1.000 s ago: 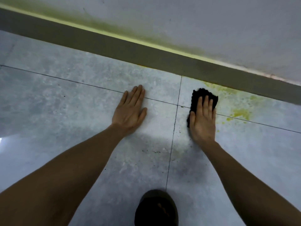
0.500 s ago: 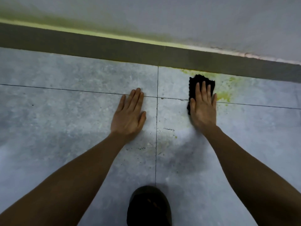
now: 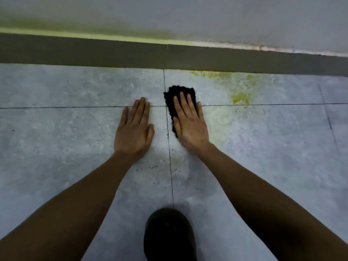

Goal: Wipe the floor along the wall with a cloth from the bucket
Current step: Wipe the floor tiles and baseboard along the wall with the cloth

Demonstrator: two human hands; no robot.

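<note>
Dark shoe (image 3: 168,234) nearest, on floor (image 3: 56,147). L hand (image 3: 134,129) flat, fingers straight, holds nothing, just left of cloth (image 3: 174,95). R hand (image 3: 189,122) presses black cloth flat. Yellow stain (image 3: 240,97) right of cloth; skirting (image 3: 94,51), wall (image 3: 188,16) beyond.

I see the cloth (image 3: 176,98), black and nubbly, lying flat on the pale grey tiled floor (image 3: 75,140), pressed under my right hand (image 3: 189,123) with straight fingers. It straddles the horizontal grout line, just right of the vertical one, near the dark skirting of the wall (image 3: 207,19). Yellow-green staining marks the floor to its right.
</note>
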